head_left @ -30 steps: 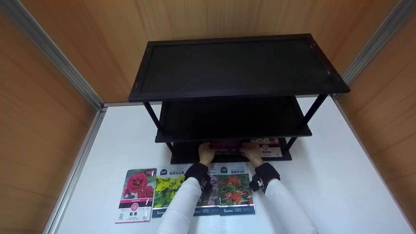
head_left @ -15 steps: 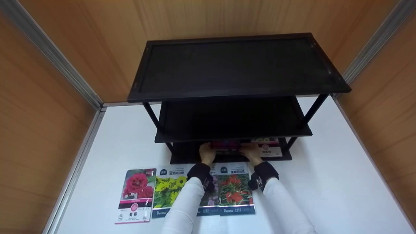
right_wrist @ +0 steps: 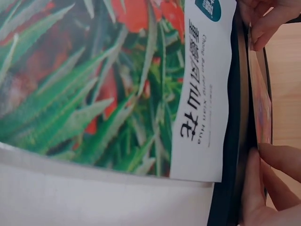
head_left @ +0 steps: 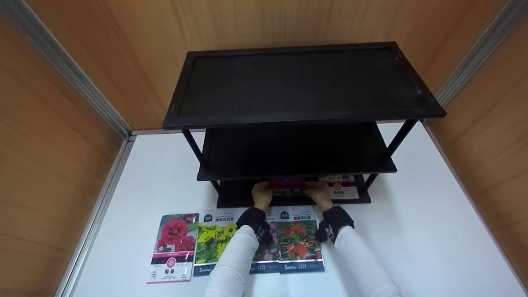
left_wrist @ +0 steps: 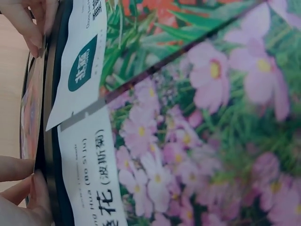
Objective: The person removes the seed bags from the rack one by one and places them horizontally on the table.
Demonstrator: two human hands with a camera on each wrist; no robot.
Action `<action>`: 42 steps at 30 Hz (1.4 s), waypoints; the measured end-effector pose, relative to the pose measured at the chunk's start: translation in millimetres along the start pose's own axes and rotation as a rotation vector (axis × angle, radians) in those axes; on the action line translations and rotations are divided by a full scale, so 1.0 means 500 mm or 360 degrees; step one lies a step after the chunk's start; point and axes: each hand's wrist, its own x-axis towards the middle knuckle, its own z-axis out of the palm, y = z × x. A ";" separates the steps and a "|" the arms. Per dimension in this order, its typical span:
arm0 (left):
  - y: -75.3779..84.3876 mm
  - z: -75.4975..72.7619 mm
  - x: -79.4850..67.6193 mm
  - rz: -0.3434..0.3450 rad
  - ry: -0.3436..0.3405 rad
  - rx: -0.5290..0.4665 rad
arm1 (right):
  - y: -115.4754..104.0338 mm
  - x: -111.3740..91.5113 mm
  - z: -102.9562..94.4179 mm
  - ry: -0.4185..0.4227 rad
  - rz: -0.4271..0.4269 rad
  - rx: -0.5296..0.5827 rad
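Note:
On the bottom shelf of the black rack (head_left: 305, 86), a flower seed packet (head_left: 286, 186) with a dark red picture lies between my two hands. My left hand (head_left: 262, 194) pinches its left edge, thumb and fingers showing in the left wrist view (left_wrist: 21, 195). Its opposite edge is pinched by my right hand (head_left: 319, 193), as the right wrist view also shows. The packet's far part is hidden under the middle shelf. Just right of my right hand, another seed packet (head_left: 344, 192) with a white and pink label lies on the same shelf.
Before the rack, several seed packets lie in a row on the white table (head_left: 429, 231): a pink hollyhock packet (head_left: 173, 247), a yellow flower packet (head_left: 212, 241), a pink-purple flower packet (head_left: 268, 253) under my left forearm, and a red flower packet (head_left: 300, 243). Wooden walls (head_left: 62, 173) enclose the table.
My left forearm has shifted slightly to the right. Both hands stay on the packet on the bottom shelf, which has barely moved.

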 end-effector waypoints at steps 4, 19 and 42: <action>-0.102 0.040 0.040 -0.0057 -0.0057 0.0019 | -0.117 -0.069 0.021 -0.0056 -0.0073 0.0047; -0.072 0.026 0.033 -0.0219 -0.0071 -0.0011 | -0.369 -0.200 0.063 -0.0022 0.0078 0.0191; 0.119 -0.044 -0.072 -0.0127 -0.0142 -0.0601 | -0.577 -0.318 0.082 0.0122 0.0221 0.0418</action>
